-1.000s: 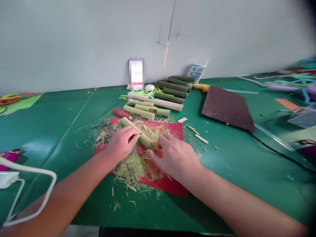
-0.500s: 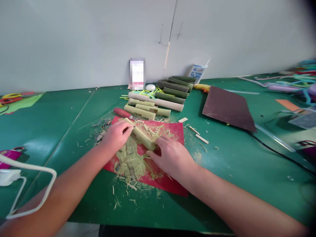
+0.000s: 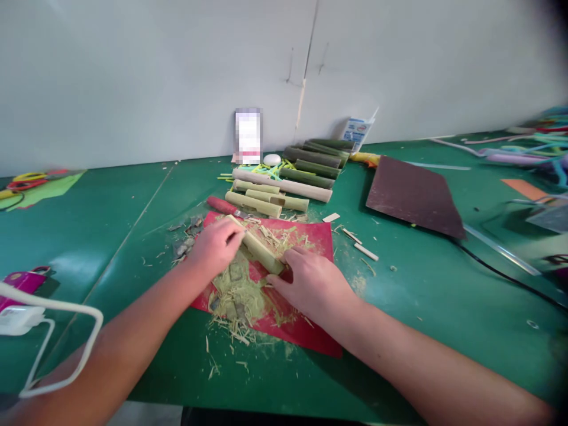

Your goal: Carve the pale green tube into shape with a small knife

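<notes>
A pale, scraped bamboo tube point(image 3: 261, 251) lies at a slant over a red sheet point(image 3: 322, 242) covered with shavings and greenish dust. My right hand point(image 3: 310, 278) is closed around the tube's near end, thumb below and fingers on top. My left hand point(image 3: 219, 242) is closed in a pinch against the tube's upper part; what lies between its fingertips, if anything, is too small to make out. Just beyond the sheet's far edge rests a red-handled tool point(image 3: 222, 205), its metal end partly among shavings. A pile of shavings point(image 3: 237, 296) sits below the tube.
Several pale bamboo tubes point(image 3: 252, 205) and green ones point(image 3: 310, 178) lie in rows behind the sheet. A phone point(image 3: 248, 136) leans on the wall. To the right is a dark brown board point(image 3: 412, 195); at left, a white charger point(image 3: 20, 319) with its cable near my forearm.
My left hand has shifted slightly along the tube toward its near end, and its fingertips look a little different. The right hand keeps its hold. The whole view has moved slightly.
</notes>
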Tool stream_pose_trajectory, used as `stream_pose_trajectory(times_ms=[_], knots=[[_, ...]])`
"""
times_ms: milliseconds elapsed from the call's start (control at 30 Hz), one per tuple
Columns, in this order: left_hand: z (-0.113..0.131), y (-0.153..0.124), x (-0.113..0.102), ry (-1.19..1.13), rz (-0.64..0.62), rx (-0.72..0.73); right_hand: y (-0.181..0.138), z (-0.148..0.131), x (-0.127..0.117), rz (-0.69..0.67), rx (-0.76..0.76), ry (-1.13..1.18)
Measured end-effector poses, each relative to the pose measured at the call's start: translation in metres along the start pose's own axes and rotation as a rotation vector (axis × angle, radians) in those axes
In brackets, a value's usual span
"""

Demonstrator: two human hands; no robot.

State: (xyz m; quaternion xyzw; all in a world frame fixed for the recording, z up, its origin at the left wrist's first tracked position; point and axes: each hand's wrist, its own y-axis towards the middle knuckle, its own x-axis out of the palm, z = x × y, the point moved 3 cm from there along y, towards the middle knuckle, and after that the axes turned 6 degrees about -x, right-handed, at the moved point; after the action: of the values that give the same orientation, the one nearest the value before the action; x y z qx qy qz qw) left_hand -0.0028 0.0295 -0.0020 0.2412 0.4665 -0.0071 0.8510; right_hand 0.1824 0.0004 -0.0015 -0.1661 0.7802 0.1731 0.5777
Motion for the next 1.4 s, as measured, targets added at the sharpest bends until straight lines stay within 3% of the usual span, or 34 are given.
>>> stream_pose_trajectory(times_ms=[100,167,300,367,467,667,800,900,1000,1133,1400], knots=[[0.018,-0.008,0.008,-0.096,-0.136,0.069,0.000,0.000,-0.001,-0.002,0.001,-0.029],[0.022,-0.011,0.009,-0.132,-0.123,0.044,-0.001,0.000,-0.001,0.000,0.004,-0.030],[0.003,-0.006,0.003,-0.260,0.004,-0.236,0.000,0.001,-0.001,0.004,-0.001,-0.023],[-0.004,-0.004,0.003,-0.420,-0.015,-0.385,0.000,0.001,-0.001,0.010,-0.012,-0.020],[-0.001,-0.003,0.007,-0.646,-0.098,-0.496,0.000,0.002,0.000,0.015,-0.014,-0.020],[0.001,-0.004,0.009,-0.827,-0.157,-0.523,0.001,0.002,0.000,0.009,-0.014,0.003],[-0.002,-0.005,0.008,-0.815,-0.162,-0.514,0.001,0.001,-0.001,0.012,-0.009,0.004],[-0.004,-0.005,0.007,-0.727,-0.099,-0.514,0.001,0.001,-0.001,0.006,-0.005,0.012],[-0.006,-0.004,0.002,-0.460,0.037,-0.433,0.001,0.002,-0.001,0.002,-0.001,0.017],[-0.003,0.000,-0.006,-0.084,0.172,-0.119,0.001,0.002,0.000,0.002,-0.004,0.017],[0.001,0.002,-0.005,0.061,0.034,0.091,0.000,0.003,0.000,0.002,0.007,0.019]])
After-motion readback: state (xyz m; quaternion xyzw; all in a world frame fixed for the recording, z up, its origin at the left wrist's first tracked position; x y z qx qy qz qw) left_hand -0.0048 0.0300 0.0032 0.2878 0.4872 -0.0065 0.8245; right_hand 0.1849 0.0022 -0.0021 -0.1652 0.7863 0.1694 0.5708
